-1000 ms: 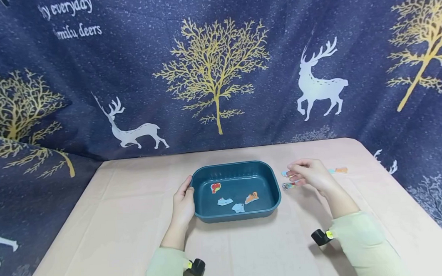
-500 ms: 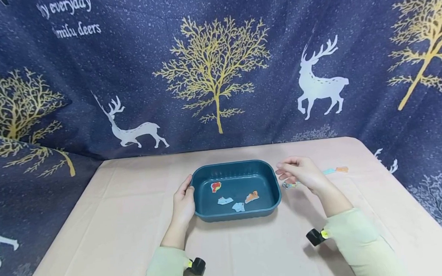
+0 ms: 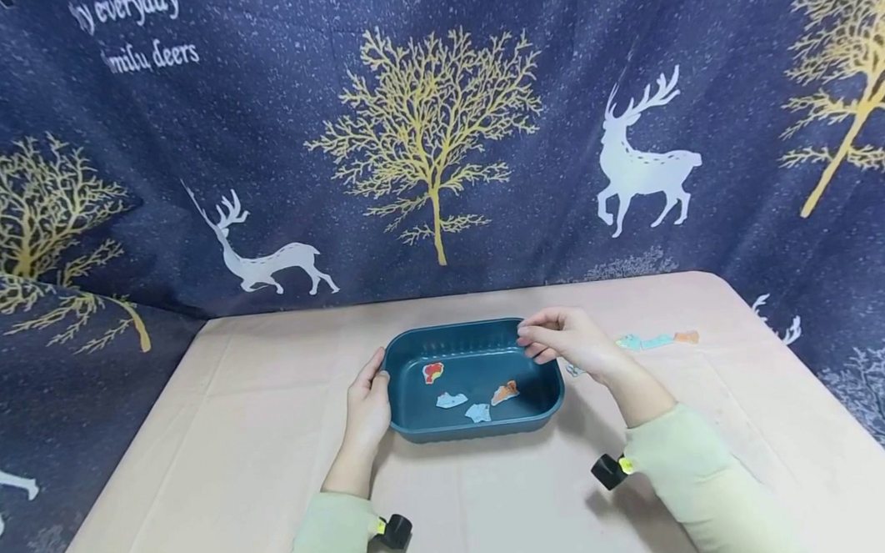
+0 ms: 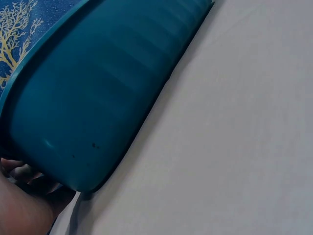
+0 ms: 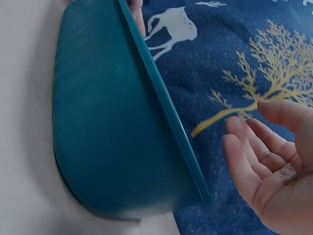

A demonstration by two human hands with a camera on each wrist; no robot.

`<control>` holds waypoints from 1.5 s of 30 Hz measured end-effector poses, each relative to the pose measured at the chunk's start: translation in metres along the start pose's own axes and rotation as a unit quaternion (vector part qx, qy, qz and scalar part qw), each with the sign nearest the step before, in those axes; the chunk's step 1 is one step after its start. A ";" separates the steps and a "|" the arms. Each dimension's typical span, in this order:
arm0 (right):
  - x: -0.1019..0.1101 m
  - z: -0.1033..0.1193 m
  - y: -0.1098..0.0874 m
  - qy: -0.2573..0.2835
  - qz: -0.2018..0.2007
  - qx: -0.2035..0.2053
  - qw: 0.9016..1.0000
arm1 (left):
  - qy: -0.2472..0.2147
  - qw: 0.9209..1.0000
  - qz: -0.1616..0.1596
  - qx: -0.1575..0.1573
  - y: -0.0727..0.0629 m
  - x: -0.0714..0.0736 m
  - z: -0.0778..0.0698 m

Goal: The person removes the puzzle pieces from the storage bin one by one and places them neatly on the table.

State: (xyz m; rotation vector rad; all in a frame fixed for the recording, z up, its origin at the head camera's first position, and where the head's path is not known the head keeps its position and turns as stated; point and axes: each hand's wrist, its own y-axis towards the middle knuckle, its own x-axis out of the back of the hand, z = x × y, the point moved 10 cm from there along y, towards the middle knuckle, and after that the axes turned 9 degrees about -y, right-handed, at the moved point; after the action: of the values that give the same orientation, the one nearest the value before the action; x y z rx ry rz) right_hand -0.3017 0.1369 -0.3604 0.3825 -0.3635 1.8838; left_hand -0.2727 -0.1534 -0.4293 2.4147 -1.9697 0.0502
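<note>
Right hand [image 3: 574, 343]: brought over the far right corner of the tray [image 3: 473, 431], away from the cutout row [image 3: 657, 341]; fingers parted, nothing seen held.
Tray: gripped at its left end by the left hand [image 3: 367, 407].
Inner cutouts [image 3: 451, 400]: four seen, untouched.
Meaning: another cutout is apparently being reached for.

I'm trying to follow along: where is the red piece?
In the head view, the red piece lies inside the teal tray, toward its left side near the left hand, just beyond a pale blue piece.

Right hand [image 5: 281, 171] near teal tub [image 5: 112, 107] (fingers [image 5: 241, 154] bent); deer-print cloth [image 5: 210, 73] behind.
</note>
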 end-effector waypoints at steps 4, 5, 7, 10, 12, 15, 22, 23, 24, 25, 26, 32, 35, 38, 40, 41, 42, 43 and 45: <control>-0.011 0.006 0.004 -0.018 0.009 0.009 1.000 | 0.004 1.000 0.000 0.000 0.000 0.000 -0.001; -0.014 0.007 0.005 -0.022 0.012 0.011 1.000 | 0.004 1.000 0.000 0.000 0.000 0.000 -0.001; -0.021 0.009 0.007 -0.031 0.020 0.017 0.999 | 0.005 1.000 -0.002 -0.001 0.000 0.000 -0.001; -0.030 0.013 0.009 -0.046 0.031 0.030 0.998 | 0.003 1.000 -0.004 -0.002 0.000 0.001 -0.001; -0.036 0.014 0.010 -0.056 0.038 0.037 0.997 | 0.002 1.000 -0.004 -0.004 0.000 0.001 -0.001; -0.044 0.015 0.011 -0.067 0.049 0.049 0.995 | 0.000 1.000 -0.003 -0.004 0.001 0.001 0.000; -0.061 0.015 0.016 -0.076 0.072 0.075 0.992 | 0.004 1.000 0.000 -0.005 0.003 0.001 0.001; -0.063 0.014 0.016 -0.082 0.073 0.080 0.991 | 0.004 1.000 -0.001 -0.005 0.003 0.001 0.001; -0.065 0.014 0.017 -0.089 0.075 0.084 0.990 | 0.005 1.000 -0.001 -0.006 0.003 0.001 0.001; -0.069 0.013 0.018 -0.095 0.079 0.087 0.989 | 0.005 1.000 -0.002 -0.007 0.002 0.001 0.001; -0.072 0.010 0.019 -0.095 0.086 0.085 0.988 | 0.004 1.000 -0.003 -0.007 0.002 0.001 0.000; -0.093 -0.003 0.021 -0.150 0.125 0.078 0.978 | -0.001 1.000 -0.006 -0.010 0.001 0.001 -0.001; -0.096 -0.003 0.020 -0.209 0.121 0.098 0.966 | -0.002 1.000 -0.006 -0.009 0.000 0.000 -0.001; -0.099 -0.002 0.020 -0.246 0.121 0.108 0.955 | -0.002 1.000 -0.006 -0.010 0.000 0.000 -0.002; -0.101 -0.002 0.019 -0.269 0.124 0.116 0.948 | -0.003 1.000 -0.005 -0.009 0.000 0.000 -0.002; -0.102 -0.002 0.019 -0.280 0.127 0.118 0.944 | -0.003 1.000 -0.005 -0.008 0.000 0.000 -0.002; -0.104 -0.002 0.018 -0.292 0.129 0.122 0.940 | -0.004 1.000 -0.004 -0.008 0.000 0.000 -0.002; -0.105 -0.001 0.018 -0.305 0.129 0.127 0.935 | -0.004 1.000 -0.005 -0.007 0.000 0.000 -0.002; -0.107 0.000 0.017 -0.325 0.129 0.136 0.927 | -0.005 1.000 -0.006 -0.006 0.000 0.000 -0.002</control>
State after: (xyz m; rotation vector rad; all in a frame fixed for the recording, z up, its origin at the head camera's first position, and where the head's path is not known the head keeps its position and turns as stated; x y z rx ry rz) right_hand -0.2828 0.0416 -0.4073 1.2099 -0.6159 2.0301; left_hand -0.2728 -0.1533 -0.4270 2.4231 -1.9547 0.0270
